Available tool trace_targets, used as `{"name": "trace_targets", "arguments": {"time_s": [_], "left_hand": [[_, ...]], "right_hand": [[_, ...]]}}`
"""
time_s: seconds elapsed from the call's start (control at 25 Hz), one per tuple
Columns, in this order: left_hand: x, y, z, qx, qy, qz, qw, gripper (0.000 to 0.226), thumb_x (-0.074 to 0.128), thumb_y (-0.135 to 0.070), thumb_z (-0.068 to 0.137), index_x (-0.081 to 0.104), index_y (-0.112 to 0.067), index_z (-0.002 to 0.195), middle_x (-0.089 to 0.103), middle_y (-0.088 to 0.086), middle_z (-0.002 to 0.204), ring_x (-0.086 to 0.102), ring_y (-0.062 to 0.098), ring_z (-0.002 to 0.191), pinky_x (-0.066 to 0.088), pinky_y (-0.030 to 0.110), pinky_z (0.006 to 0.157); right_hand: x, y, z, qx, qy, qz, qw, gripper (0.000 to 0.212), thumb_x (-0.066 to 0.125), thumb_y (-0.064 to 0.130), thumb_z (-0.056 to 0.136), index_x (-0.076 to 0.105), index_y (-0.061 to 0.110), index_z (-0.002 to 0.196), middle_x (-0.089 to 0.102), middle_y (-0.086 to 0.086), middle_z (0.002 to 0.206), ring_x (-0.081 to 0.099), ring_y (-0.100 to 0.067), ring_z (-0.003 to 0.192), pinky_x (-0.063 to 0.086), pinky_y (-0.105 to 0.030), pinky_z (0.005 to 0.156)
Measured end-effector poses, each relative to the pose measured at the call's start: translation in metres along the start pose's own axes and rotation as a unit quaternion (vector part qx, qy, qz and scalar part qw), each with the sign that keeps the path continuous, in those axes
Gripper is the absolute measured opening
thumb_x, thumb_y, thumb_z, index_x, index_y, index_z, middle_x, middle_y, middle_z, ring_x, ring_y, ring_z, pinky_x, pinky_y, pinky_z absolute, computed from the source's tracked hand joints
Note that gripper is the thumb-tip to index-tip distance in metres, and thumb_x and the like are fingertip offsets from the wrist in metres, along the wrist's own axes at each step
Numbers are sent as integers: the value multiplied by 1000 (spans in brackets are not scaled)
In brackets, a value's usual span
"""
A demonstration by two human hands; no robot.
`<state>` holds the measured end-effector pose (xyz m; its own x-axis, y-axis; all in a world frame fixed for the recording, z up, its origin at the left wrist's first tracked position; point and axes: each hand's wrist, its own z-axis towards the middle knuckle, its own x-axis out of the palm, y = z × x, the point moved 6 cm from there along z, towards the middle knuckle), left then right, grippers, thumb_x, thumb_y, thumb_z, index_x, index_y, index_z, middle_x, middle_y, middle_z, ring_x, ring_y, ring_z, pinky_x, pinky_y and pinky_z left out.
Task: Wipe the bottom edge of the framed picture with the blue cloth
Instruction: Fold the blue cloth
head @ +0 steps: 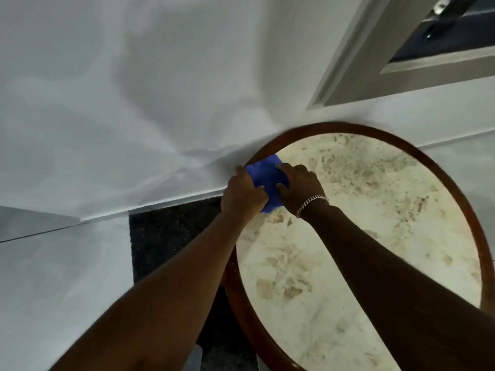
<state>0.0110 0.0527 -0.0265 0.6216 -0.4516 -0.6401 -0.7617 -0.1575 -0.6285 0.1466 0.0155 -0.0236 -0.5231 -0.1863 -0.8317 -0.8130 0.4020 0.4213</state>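
Both hands cover much of the blue cloth. Up and right of the grip, the framed picture is cut off by the edge; the tabletop runs off right and bottom.

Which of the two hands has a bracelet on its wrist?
The right hand, the one resting over the round table, wears a chain bracelet. The left hand has a bare wrist. Both hold the blue cloth.

Home interior, framed picture, marble-topped table
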Motion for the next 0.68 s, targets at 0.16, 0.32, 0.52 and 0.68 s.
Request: {"name": "trace_targets", "arguments": {"time_s": [0.16, 0.32, 0.52, 0.68], "left_hand": [[1, 3, -1, -8, -59, -144, 988, 48, 59, 3, 77, 48, -7, 123, 65, 15, 112, 64, 28, 94, 54, 23, 69], [-50, -22, -17, 56, -130, -198, 970, 46, 60, 7, 78, 52, -8, 120, 61, -1, 77, 60, 18, 68, 45, 4, 49], [-170, -88, -57, 169, -206, -256, 929, 52, 65, 3, 81, 50, -17, 127, 59, -18, 80, 64, -3, 66, 50, 4, 56], [-277, -151, -108, 282, -264, -260, 885, 55, 63, 3, 85, 47, -16, 134, 63, -13, 91, 63, -9, 79, 52, 6, 66]], "right_hand": [[-1, 3, 5, 17, -61, 94, 994, 60, 57, 6, 86, 41, 22, 142, 54, -22, 124, 54, -38, 111, 45, -38, 87], [-45, 36, -4, -28, -125, 166, 978, 58, 57, 0, 84, 48, 23, 137, 56, -16, 123, 54, -30, 110, 39, -29, 87], [-157, 130, -39, -138, -256, 223, 931, 57, 61, -1, 82, 52, 22, 133, 58, -9, 114, 50, -12, 95, 39, -18, 82], [-259, 216, -84, -219, -338, 218, 889, 56, 62, -3, 80, 54, 19, 132, 58, -10, 110, 48, -10, 89, 43, -20, 75]]}}
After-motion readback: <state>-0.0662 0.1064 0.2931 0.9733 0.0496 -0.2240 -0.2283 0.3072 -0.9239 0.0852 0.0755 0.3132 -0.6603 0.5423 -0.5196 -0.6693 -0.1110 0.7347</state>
